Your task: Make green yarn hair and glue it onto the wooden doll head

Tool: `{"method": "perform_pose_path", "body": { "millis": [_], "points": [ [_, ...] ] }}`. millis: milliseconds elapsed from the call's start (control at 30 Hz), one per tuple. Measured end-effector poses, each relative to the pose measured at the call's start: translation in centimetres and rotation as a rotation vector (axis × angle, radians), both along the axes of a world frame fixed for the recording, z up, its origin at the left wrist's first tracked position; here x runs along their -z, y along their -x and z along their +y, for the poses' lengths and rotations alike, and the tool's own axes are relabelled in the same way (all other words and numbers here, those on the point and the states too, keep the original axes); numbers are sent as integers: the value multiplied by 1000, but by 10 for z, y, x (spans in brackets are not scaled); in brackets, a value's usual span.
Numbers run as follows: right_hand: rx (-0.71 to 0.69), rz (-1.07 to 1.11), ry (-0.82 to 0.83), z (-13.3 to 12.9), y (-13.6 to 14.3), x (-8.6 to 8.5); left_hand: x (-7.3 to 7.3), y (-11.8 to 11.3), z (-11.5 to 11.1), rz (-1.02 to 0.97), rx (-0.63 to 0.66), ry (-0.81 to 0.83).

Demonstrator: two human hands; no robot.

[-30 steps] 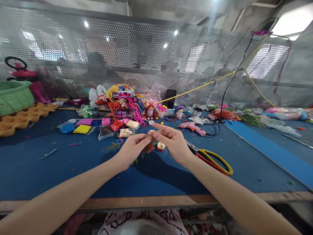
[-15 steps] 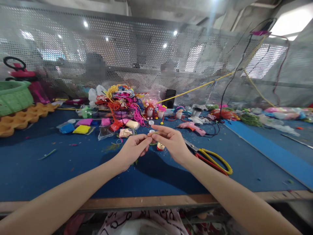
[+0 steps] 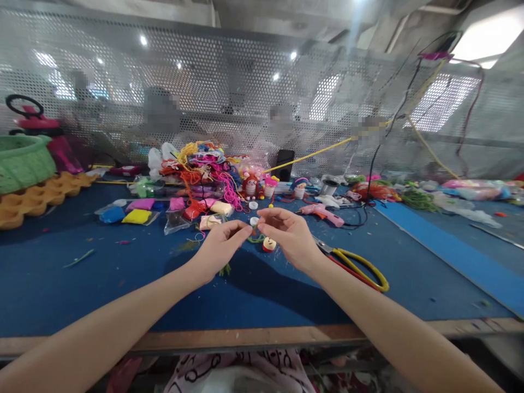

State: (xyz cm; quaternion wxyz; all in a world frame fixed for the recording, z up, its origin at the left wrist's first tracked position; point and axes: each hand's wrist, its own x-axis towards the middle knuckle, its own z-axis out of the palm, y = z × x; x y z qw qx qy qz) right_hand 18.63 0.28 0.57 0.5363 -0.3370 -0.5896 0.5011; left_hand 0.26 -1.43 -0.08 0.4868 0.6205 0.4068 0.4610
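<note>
Delicate yarn work, it seems, wanting steady fingertips: left hand (image 3: 219, 248) and right hand (image 3: 293, 240), near green yarn (image 3: 257, 239), grip narrowly; whether on anything, I can't tell.

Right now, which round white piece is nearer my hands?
The front piece, showing between your left hand and right hand; the rear piece lies farther back.

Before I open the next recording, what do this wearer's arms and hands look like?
The left hand and right hand are ungloved, with no rings or bracelets visible. No sleeves show on the forearms. Below, pale pinkish cloth carries black line markings.
</note>
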Motion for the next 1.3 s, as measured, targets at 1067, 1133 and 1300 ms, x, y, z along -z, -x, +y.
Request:
{"method": "perform_pose_path", "body": {
  "millis": [1067, 1133, 1300],
  "points": [
    [-87, -773, -1157, -10, 5, 15, 2, 0, -2, -375, 133, 367],
    [-102, -788, -1157, -11, 6, 17, 3, 0, -1, -426, 113, 385],
    [-187, -807, -1189, -16, 8, 16, 0, -3, -1, -514, 36, 450]
  ]
}}
